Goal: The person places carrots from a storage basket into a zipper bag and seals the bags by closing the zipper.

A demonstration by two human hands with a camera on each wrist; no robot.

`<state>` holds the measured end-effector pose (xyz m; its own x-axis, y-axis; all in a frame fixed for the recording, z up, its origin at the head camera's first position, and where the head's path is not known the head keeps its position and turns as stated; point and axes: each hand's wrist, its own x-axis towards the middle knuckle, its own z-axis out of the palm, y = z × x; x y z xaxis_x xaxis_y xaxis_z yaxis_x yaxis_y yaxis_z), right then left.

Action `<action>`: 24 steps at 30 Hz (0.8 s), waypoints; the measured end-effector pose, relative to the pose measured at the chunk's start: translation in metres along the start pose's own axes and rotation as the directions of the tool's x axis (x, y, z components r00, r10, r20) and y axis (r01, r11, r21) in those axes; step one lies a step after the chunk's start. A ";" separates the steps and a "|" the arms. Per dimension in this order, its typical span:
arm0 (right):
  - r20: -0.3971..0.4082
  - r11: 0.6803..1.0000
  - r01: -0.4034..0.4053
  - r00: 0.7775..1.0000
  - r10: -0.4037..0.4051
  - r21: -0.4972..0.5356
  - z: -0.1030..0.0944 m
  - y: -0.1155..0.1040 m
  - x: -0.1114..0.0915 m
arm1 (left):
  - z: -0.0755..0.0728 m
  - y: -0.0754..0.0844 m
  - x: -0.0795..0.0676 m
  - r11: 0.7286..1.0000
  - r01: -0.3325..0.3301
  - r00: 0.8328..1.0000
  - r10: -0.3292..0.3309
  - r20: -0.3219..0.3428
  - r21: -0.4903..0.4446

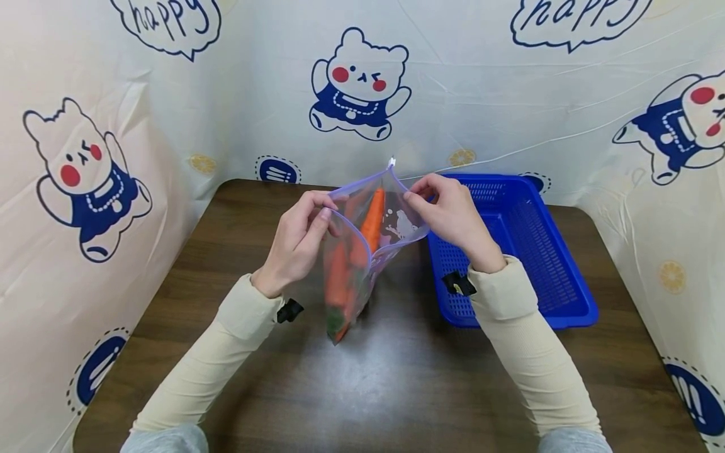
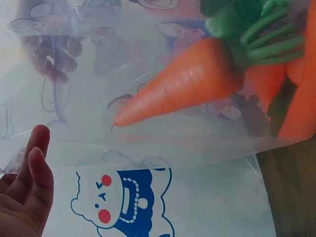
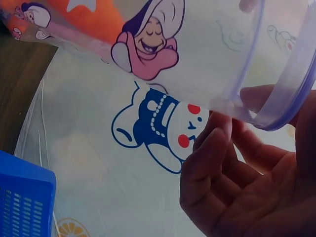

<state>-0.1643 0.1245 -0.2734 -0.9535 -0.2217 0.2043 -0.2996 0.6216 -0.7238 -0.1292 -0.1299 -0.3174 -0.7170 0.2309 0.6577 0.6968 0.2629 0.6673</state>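
A clear zip bag with a purple zip edge and printed cartoon figures hangs between both hands, its mouth spread wide. Several orange carrots with green tops lie inside, tops toward the bottom of the bag; one carrot shows large through the plastic in the left wrist view. My left hand pinches the left rim of the mouth between thumb and fingers. On the opposite rim, my right hand pinches the plastic, also seen close in the right wrist view. A white zip slider sits at the far corner.
A blue perforated plastic basket stands on the right of the dark wooden table, partly beneath the right forearm. A pale cloth printed with cartoon bears rises behind and at both sides.
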 end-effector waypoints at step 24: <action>0.026 0.968 -0.127 0.992 0.124 0.216 0.005 -0.008 0.000 | -0.008 0.016 -0.009 0.997 -0.039 0.992 0.031 0.119 0.065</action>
<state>-0.1615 0.1158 -0.2711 -0.9822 -0.1619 0.0955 -0.1615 0.4673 -0.8692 -0.1112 -0.1354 -0.3100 -0.6924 0.3485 0.6318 0.7214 0.3140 0.6173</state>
